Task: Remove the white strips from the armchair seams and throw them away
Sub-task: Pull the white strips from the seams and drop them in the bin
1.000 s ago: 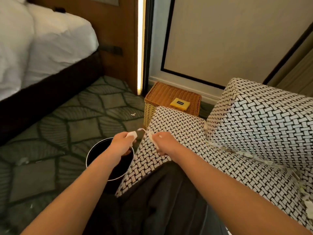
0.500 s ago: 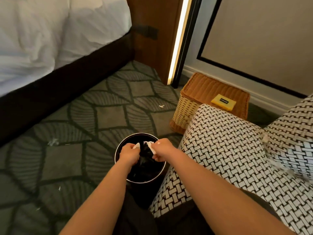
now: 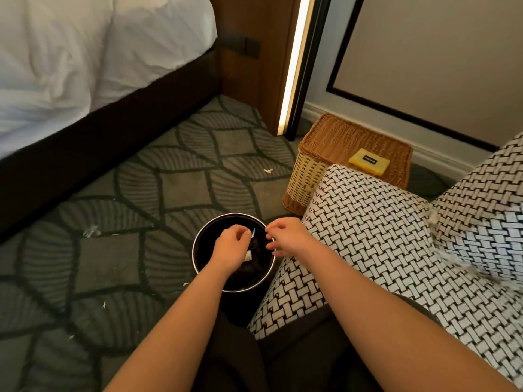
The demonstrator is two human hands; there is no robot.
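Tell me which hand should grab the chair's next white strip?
Right, probably. The right hand is open and empty beside the black-and-white woven armchair; the left hand hangs over the round black bin, a white scrap by it.

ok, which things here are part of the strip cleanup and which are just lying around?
Job: left hand, right hand, black bin, white strip piece over it, armchair, white bits in its seam.
Lying about: wicker basket, yellow box on it, bed, white scraps on carpet.
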